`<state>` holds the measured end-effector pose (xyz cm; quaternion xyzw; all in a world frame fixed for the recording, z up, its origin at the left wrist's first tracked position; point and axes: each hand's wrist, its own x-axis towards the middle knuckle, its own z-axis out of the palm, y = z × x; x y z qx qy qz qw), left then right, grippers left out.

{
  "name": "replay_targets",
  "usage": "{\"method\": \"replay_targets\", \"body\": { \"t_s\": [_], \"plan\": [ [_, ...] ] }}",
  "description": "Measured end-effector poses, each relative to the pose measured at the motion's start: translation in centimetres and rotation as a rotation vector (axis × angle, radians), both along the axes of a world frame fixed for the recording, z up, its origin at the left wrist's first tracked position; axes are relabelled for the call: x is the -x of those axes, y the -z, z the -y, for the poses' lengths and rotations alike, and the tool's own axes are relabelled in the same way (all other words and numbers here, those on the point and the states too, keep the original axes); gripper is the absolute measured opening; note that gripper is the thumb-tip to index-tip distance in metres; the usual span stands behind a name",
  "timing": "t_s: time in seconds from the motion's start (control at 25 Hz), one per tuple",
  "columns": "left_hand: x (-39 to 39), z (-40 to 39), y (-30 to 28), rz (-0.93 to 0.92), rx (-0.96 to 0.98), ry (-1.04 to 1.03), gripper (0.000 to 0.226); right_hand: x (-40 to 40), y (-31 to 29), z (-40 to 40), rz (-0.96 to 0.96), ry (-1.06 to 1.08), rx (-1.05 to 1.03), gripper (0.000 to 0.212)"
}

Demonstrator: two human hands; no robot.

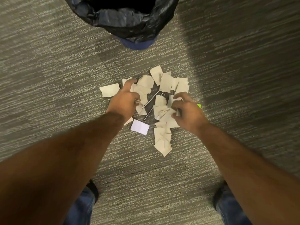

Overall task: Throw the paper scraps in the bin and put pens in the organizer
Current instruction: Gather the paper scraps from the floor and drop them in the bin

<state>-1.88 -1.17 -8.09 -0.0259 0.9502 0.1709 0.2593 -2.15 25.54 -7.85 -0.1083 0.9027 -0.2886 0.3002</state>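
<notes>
A heap of beige paper scraps [164, 85] lies on the carpet in front of me, with one white scrap [140, 127] at its near edge. Two thin pens [151, 101] lie crossed under the scraps in the middle. My left hand [125, 98] presses down on the heap's left side, fingers curled into scraps. My right hand [188, 109] grips a bunch of scraps on the heap's right side. A bin [129, 21] lined with a black bag stands just beyond the heap. The organizer is out of view.
Grey striped carpet [56, 62] surrounds the heap. A small bright green object [199, 105] peeks out behind my right hand. My knees in blue jeans [81, 207] show at the bottom edge.
</notes>
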Motion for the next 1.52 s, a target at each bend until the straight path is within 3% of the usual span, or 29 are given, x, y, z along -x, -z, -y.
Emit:
{"method": "replay_targets", "body": {
  "t_s": [0.12,0.4,0.64,0.76,0.84,0.96,1.12,1.32,1.52],
  "plan": [
    [2.0,-1.1,0.0,0.056,0.102,-0.013,0.019,2.4,-0.5,2.5,-0.048,-0.143,-0.104,0.033],
    [5.0,-2.5,1.8,0.173,0.260,-0.032,0.031,9.1,2.5,6.4,0.108,-0.123,-0.339,0.049],
    [4.4,-1.4,3.2,0.090,0.265,0.089,0.025,9.4,4.2,5.2,0.016,-0.250,-0.244,0.036],
    [4.4,-0.3,2.9,0.077,0.151,0.065,0.033,9.1,4.2,4.2,-0.023,-0.139,-0.111,0.024],
    [4.3,0.3,2.1,0.084,0.016,-0.053,0.036,8.4,3.6,3.2,-0.030,0.070,-0.004,0.015],
    [3.4,0.4,-0.4,0.059,-0.247,-0.331,0.025,7.2,0.6,2.4,0.160,0.427,0.234,0.014],
    [2.1,-0.4,-5.4,0.070,-0.594,-0.777,0.021,5.8,-4.5,2.7,0.239,0.676,0.532,0.013],
    [2.1,-0.8,-12.7,-0.037,-0.713,-1.040,0.021,5.6,-11.3,4.5,0.301,0.922,0.687,0.023],
    [6.1,0.5,-21.1,-0.197,-0.826,-1.081,0.027,9.7,-19.0,7.9,0.192,0.946,0.839,0.019]
  ]
}}
